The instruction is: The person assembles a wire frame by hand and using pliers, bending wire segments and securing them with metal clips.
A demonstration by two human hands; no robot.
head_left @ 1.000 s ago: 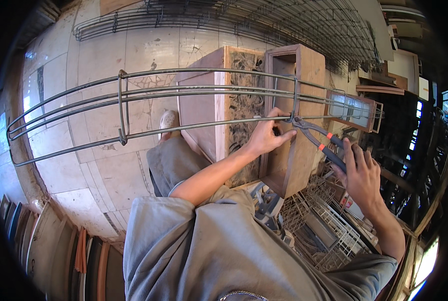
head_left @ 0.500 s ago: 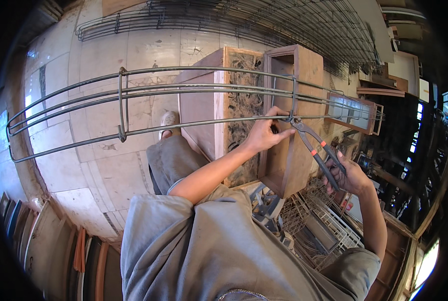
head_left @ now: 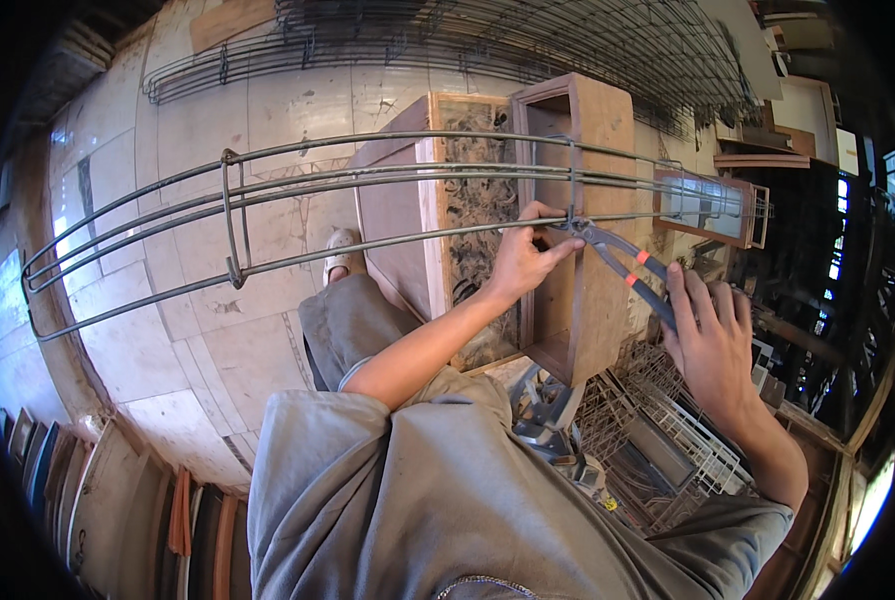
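Observation:
A long cage of steel rebar [head_left: 367, 250], with rectangular stirrups [head_left: 231, 215] across it, stretches across in front of me. My left hand [head_left: 523, 265] is closed around its nearest bar beside the right-hand stirrup, thumb and fingers close to the joint. Pincers [head_left: 607, 242] with dark, orange-banded handles have their jaws at that joint; any wire there is too small to make out. My right hand [head_left: 715, 350] is on the handle ends, back of the hand turned up and fingers lying forward over them. The palm side is hidden.
Under the cage stands an open wooden box [head_left: 597, 210] beside a wooden cabinet-like piece [head_left: 397, 200]. More rebar cages [head_left: 527, 45] are heaped on the tiled floor [head_left: 237, 330] at the far side. A wire rack [head_left: 702, 440] lies near my right forearm; boards [head_left: 107, 500] lean at lower left.
My right hand has rolled over from a palm-side grip to back-up, and the pincer handles have swung upward and nearer together. The cage has shifted slightly left; my left hand stays at the joint.

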